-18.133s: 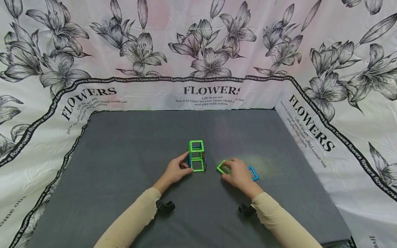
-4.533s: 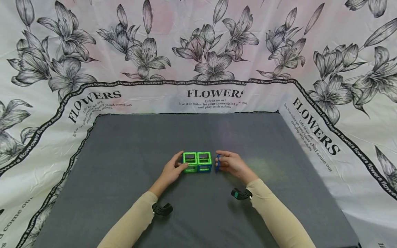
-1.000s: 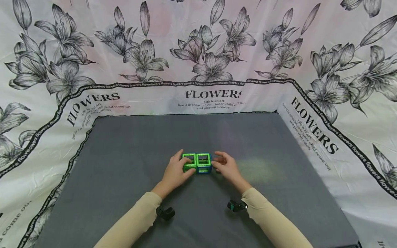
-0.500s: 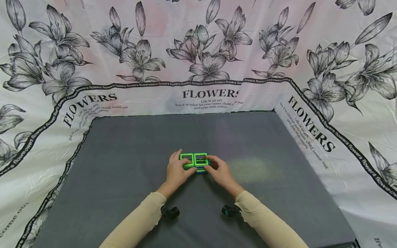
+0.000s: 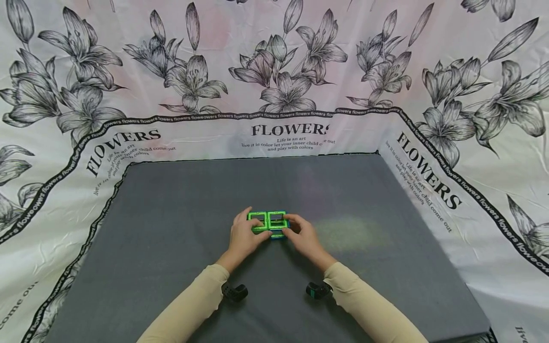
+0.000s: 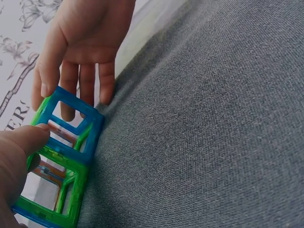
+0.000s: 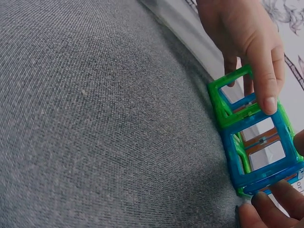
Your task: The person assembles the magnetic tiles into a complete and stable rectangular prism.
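Note:
Two joined cubes of magnetic tiles [image 5: 268, 221] stand side by side on the grey table, with green frames on top and blue and green ones in front. In the right wrist view, the cubes' blue front tile [image 7: 261, 147] shows next to a green one, with orange tiles behind. My left hand [image 5: 244, 238] grips the left cube, its thumb on the front near the seam. At the right end, my right hand [image 5: 306, 240] holds the other cube between thumb and fingers. Part of the right end is covered by those fingers.
The grey cloth-covered table [image 5: 193, 190] spreads around the cubes. Behind and beside it hangs a white floral cloth [image 5: 287, 133] with printed words. Dark wrist bands [image 5: 235, 293] sit at both sleeves.
Earlier the cubes stood as an upright column; later they lay side by side. The right hand brought a blue tile to the right end, where it now sits. Little differs from half a second ago.

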`<state>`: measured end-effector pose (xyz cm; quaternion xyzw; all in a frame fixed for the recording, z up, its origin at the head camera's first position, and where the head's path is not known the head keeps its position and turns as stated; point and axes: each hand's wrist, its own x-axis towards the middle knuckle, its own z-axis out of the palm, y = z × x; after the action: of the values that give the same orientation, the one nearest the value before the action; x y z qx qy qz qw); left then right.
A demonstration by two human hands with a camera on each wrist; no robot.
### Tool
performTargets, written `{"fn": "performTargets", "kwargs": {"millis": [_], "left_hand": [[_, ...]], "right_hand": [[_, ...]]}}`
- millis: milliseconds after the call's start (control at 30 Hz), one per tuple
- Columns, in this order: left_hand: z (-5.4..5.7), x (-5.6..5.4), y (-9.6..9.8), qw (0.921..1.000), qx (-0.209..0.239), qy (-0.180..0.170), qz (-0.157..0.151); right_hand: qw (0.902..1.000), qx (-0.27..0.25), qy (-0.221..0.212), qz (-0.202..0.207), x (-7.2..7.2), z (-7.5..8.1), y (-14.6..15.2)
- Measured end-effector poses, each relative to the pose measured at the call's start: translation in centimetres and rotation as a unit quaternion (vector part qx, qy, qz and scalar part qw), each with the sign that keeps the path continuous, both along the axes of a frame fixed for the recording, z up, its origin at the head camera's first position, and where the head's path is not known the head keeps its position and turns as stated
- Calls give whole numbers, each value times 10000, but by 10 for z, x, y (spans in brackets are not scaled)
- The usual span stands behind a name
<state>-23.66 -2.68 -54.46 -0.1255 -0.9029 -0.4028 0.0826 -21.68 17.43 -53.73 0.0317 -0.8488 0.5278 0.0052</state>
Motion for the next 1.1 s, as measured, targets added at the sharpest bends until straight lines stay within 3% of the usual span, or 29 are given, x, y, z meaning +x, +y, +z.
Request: {"fn": "performTargets", "kwargs": {"millis": [600,1100], "left_hand": [[1,-2,-2,9998,-28,-180,-59],[3,-7,-12,9984,103,-463,-313]], "right_hand": [[10000,15,-39,-42,-1,1,-3],[9999,-101,19,7,0,-1,-2]]}}
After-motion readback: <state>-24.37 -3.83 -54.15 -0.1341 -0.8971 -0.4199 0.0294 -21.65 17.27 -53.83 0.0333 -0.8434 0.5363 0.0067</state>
